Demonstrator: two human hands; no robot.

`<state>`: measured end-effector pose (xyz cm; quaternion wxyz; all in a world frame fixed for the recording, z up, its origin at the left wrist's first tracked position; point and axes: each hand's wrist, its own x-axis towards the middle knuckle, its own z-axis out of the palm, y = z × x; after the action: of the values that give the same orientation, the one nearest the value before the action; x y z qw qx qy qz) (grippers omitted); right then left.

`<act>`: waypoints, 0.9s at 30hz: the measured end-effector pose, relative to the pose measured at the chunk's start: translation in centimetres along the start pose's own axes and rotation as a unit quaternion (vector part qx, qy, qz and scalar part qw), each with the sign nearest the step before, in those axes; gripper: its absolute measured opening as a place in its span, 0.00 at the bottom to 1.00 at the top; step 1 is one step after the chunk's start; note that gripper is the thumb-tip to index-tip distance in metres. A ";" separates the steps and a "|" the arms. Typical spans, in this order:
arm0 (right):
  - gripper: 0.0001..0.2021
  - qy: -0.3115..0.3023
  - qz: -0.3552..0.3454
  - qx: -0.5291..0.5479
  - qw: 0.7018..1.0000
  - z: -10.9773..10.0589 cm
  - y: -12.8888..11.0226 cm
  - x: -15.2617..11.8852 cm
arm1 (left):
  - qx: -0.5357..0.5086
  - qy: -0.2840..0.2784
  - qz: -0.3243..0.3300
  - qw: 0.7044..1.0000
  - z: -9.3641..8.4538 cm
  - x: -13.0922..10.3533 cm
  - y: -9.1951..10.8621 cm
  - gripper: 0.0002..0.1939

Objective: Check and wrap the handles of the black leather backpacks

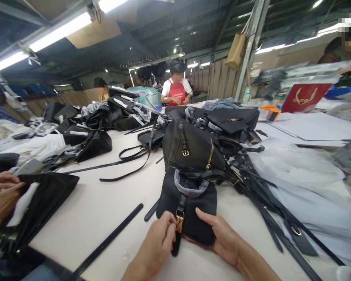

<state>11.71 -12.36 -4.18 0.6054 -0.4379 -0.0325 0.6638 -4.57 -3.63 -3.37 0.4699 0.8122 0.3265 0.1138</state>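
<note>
A black bag (193,146) with gold zip and buckle lies on the pale table, its flap (197,218) spread toward me. A strap with a gold buckle (179,216) runs down the flap, and a plastic-wrapped handle (191,191) crosses above it. My left hand (161,238) pinches the strap end just below the buckle, at the flap's left side. My right hand (225,238) grips the flap's lower right edge, thumb on top and fingers underneath.
Loose black straps (269,218) lie at the right beside plastic sheeting (304,171). Another strap (108,238) rests at the left. Another person's hands (2,195) hold a black bag (49,203). Bags (119,113) are piled behind; a person in a red apron (177,91) stands beyond.
</note>
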 end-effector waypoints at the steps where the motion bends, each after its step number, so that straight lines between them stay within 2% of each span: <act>1: 0.16 -0.004 -0.002 0.000 1.000 0.0 0.0 0.0 | 0.022 0.017 0.002 1.000 0.2 -0.1 0.0 0.05; 4: 0.15 -0.003 -0.013 -0.005 1.000 -0.1 0.2 0.0 | 0.096 0.048 -0.002 0.994 1.0 0.0 0.2 0.07; 7: 0.16 0.002 -0.012 -0.009 1.000 -0.2 0.3 0.1 | 0.112 0.026 0.004 0.993 1.0 0.6 0.2 0.09; 10: 0.18 -0.009 -0.010 -0.017 1.000 -0.3 0.4 0.1 | 0.096 0.014 0.004 0.995 -0.1 1.1 0.0 0.09; 15: 0.16 -0.030 -0.005 -0.003 1.000 0.0 0.1 0.1 | 0.100 0.071 -0.003 0.992 -1.5 0.5 0.1 0.11; 21: 0.15 -0.041 -0.022 -0.012 0.999 0.1 0.2 -0.1 | 0.119 0.079 -0.014 0.990 -0.2 0.0 0.9 0.12; 27: 0.16 -0.042 -0.032 -0.025 0.998 0.0 0.3 0.1 | 0.121 0.044 0.040 0.991 0.0 0.8 0.2 0.12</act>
<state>11.49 -12.38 -4.35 0.6131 -0.4234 -0.0883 0.6611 -3.86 -3.15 -3.34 0.3485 0.8698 0.3250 0.1278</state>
